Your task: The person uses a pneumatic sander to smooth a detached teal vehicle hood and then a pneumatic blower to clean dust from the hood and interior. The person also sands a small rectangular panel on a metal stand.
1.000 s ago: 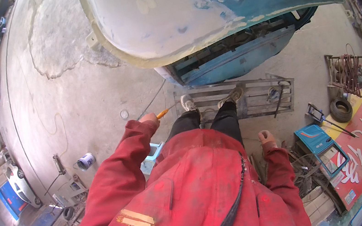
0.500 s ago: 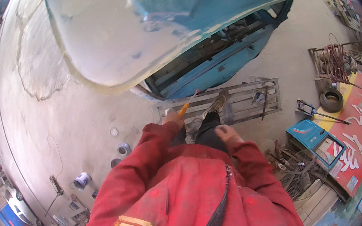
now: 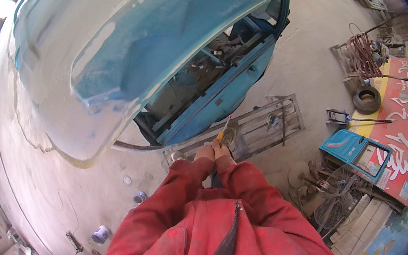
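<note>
My left hand (image 3: 204, 152) and my right hand (image 3: 220, 149) are close together in front of my waist, both closed. Between them a slim tool with a yellow-orange handle (image 3: 221, 136) points up and away, with a thin shaft and a red tip. Its exact kind is too small to tell. The fingers are partly hidden. Just beyond, the blue vehicle cab (image 3: 218, 102) stands with open window gaps. Its large curved roof (image 3: 61, 111), patched grey-white over blue, spreads above.
A slatted metal stand (image 3: 263, 137) lies by my shoes. At right are a tyre (image 3: 366, 99), a floor jack (image 3: 338, 116), a loose blue door (image 3: 344, 145), coiled hose (image 3: 364, 55) and a fan guard (image 3: 339, 197). Paint buckets (image 3: 100, 234) stand at left.
My right hand has come in from the right to meet my left hand at the tool. The view has shifted, so the cab and roof sit farther left, with more of the cab's inside showing.
</note>
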The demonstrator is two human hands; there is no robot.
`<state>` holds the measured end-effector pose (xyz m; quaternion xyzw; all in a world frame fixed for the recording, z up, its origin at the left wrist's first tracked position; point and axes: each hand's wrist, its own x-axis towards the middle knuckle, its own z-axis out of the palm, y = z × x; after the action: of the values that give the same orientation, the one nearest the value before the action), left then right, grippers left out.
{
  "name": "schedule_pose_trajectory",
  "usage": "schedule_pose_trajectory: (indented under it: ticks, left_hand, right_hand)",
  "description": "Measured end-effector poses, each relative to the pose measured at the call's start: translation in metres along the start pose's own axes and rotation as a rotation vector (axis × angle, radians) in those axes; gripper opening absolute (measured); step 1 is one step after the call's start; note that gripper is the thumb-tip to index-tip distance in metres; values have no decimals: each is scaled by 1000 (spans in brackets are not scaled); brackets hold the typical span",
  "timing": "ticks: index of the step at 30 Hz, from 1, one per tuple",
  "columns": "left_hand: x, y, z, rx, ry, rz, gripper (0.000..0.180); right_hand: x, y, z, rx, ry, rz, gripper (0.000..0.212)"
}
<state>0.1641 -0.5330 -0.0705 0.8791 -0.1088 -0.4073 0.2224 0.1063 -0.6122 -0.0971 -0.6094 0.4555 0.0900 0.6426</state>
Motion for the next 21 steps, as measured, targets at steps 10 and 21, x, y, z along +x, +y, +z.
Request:
schedule_pose_trajectory:
  ticks: [10, 21]
  left_hand:
    - [0, 97, -18, -116, 158, 389, 72]
    - [-25, -87, -7, 79, -102, 113, 36]
  right_hand:
    - [75, -74, -95, 516, 104, -131, 54]
    - [111, -135, -136, 797, 76, 293, 63]
